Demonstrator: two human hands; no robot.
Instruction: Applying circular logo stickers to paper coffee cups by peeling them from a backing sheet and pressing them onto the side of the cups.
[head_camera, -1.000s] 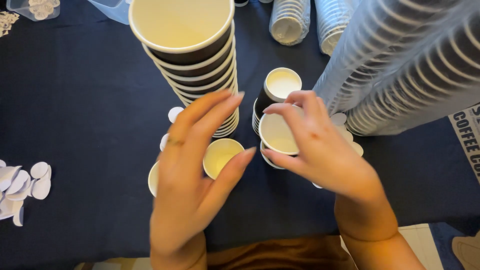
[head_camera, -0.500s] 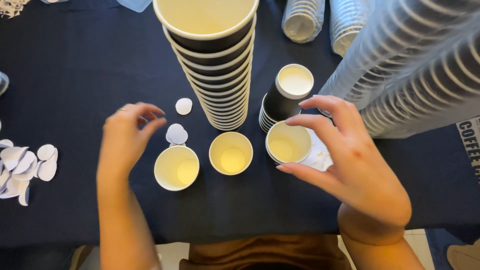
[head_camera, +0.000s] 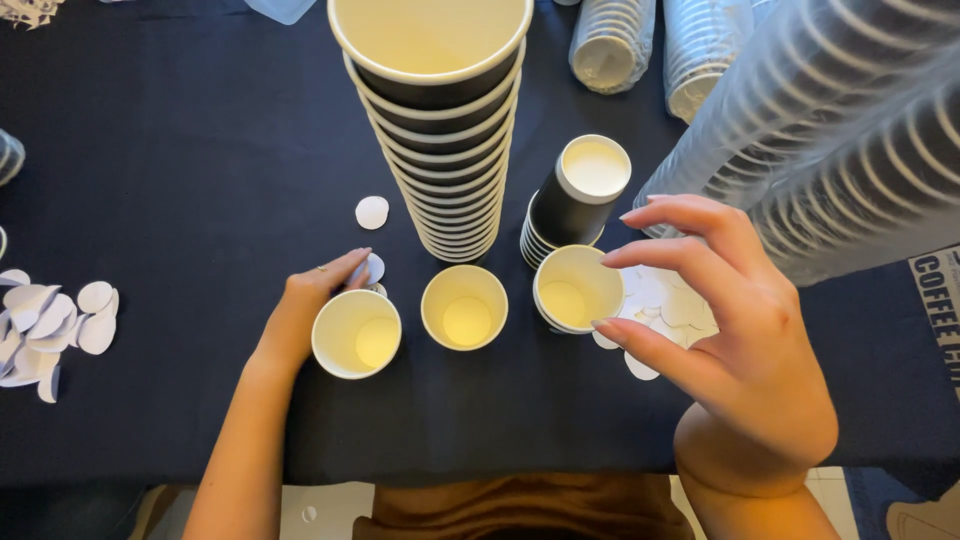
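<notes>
Three open paper cups stand in a row between the hands. The left hand (head_camera: 305, 310) rests against the left cup (head_camera: 356, 333), fingertips on a white paper disc (head_camera: 371, 268) that is partly hidden behind them; whether it pinches the disc cannot be told. The right hand (head_camera: 735, 345) hovers open, fingers spread, just beside the right cup (head_camera: 577, 289), covering part of a pile of discs (head_camera: 660, 295). The middle cup (head_camera: 464, 306) stands untouched. Beyond it, the tall cup stack (head_camera: 440, 130) is cut off at the top edge.

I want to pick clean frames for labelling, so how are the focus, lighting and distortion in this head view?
Head view: even, warm lighting, no harsh glare; the three open cups and left hand are sharp; the right hand is near and slightly soft; the tall cup stack looms by perspective; the wrapped cup sleeves at right are blurred.
</notes>
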